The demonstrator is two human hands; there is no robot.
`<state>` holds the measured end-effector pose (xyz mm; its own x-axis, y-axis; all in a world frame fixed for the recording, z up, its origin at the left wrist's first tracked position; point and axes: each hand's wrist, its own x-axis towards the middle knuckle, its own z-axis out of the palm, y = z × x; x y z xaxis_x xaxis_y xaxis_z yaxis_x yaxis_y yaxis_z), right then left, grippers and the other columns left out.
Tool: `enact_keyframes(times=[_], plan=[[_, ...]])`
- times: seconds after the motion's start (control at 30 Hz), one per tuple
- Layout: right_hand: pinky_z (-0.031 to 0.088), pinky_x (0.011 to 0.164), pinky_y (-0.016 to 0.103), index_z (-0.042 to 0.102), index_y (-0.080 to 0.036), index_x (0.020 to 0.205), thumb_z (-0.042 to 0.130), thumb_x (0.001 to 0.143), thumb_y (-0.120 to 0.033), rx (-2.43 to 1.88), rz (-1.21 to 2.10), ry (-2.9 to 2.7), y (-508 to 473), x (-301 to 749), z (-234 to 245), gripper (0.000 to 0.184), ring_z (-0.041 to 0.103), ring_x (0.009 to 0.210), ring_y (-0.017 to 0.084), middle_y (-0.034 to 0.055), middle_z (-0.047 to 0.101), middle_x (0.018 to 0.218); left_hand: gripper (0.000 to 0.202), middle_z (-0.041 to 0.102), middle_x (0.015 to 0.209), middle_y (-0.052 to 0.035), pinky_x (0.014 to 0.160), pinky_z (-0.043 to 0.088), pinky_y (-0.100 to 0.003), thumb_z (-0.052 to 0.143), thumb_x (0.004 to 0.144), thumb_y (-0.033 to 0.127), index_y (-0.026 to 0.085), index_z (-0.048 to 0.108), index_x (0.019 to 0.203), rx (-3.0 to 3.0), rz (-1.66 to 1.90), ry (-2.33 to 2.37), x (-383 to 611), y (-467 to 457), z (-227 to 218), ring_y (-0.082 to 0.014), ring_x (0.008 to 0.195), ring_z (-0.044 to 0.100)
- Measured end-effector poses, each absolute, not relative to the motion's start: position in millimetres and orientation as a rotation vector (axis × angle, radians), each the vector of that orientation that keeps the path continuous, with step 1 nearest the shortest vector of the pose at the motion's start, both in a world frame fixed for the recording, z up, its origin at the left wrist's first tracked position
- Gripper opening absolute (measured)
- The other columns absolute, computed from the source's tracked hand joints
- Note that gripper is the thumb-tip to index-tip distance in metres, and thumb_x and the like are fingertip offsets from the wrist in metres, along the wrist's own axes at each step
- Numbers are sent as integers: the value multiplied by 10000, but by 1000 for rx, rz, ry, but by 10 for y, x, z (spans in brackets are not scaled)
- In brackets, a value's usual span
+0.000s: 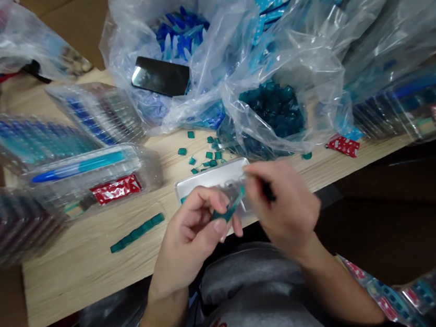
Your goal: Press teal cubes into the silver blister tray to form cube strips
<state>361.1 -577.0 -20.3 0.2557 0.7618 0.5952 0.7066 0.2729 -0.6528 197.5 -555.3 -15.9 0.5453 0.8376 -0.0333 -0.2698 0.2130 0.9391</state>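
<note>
Left hand (195, 239) is pinching a teal tile strip (227, 209) between thumb and fingers; right hand (286, 205) is closing on a dark object (268, 192) above a metal tray (207, 178), near edge of wooden table (77, 274).

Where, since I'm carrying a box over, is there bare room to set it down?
Bare wood-look tabletop lies between the left hand and the blister trays, around the teal strip. The far side is crowded with plastic bags and loose teal tiles.

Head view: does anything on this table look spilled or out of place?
Yes. Loose teal squares lie scattered on the wooden table beside a clear plastic bag of matching pieces, looking spilled. A black smartphone also sits oddly on a bag of blue pieces.
</note>
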Motion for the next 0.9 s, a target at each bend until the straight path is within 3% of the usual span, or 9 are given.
enact_keyframes(times=[0.1, 0.3, 0.43, 0.53, 0.67, 0.77, 0.9], plan=[[554, 720, 303, 670, -214, 958, 555, 931, -140, -1539, 198, -1277, -5759, 3767, -144, 140, 683, 784, 148, 13, 713, 864, 82, 558, 822, 23, 608, 574, -245, 695, 873, 274, 227, 630, 888, 1020, 888, 618, 1953, -5530, -139, -60, 563, 545], [544, 673, 245, 701, -220, 1000, 516, 925, -86, -1225, 893, -1354, -5832, 3732, -28, 240, 671, 761, 105, -12, 684, 837, 141, 617, 866, 39, 629, 567, -240, 725, 851, 346, 325, 659, 974, 1053, 902, 652, 1959, -5452, -137, -87, 654, 596], [538, 618, 199, 716, -207, 1002, 544, 917, -92, -1085, 1058, -1314, -5850, 3687, 28, 225, 680, 780, 99, 0, 704, 876, 156, 657, 918, 27, 641, 583, -237, 697, 875, 337, 349, 657, 1025, 1181, 964, 695, 1936, -5496, -150, -105, 692, 636], [566, 711, 203, 721, -199, 1012, 643, 880, -110, -1079, 950, -1434, -5854, 3694, 47, 178, 690, 847, 112, 22, 734, 944, 176, 672, 962, 20, 656, 590, -207, 670, 898, 289, 352, 657, 1062, 1282, 993, 755, 1899, -5548, -166, -96, 697, 649], [570, 776, 192, 697, -164, 1012, 580, 907, -62, -1087, 702, -1590, -5874, 3687, 15, 188, 689, 864, 104, 34, 731, 932, 224, 650, 1020, 11, 716, 581, -170, 621, 928, 215, 336, 639, 1115, 1533, 1051, 830, 1893, -5594, -136, -98, 833, 661], [568, 809, 198, 671, -121, 1037, 525, 931, -56, -1141, 523, -1658, -5894, 3673, -24, 192, 680, 900, 112, 67, 708, 948, 261, 612, 1040, -12, 848, 543, -184, 589, 926, 115, 276, 626, 1128, 1956, 1063, 935, 1927, -5603, -106, -113, 1001, 621], [567, 792, 200, 659, -123, 998, 513, 947, -73, -1191, 408, -1695, -5906, 3636, -66, 162, 675, 876, 117, 57, 703, 910, 226, 577, 1058, -40, 829, 537, -240, 584, 912, 78, 216, 600, 1091, 2476, 1084, 1048, 1981, -5591, -125, -134, 955, 609]])
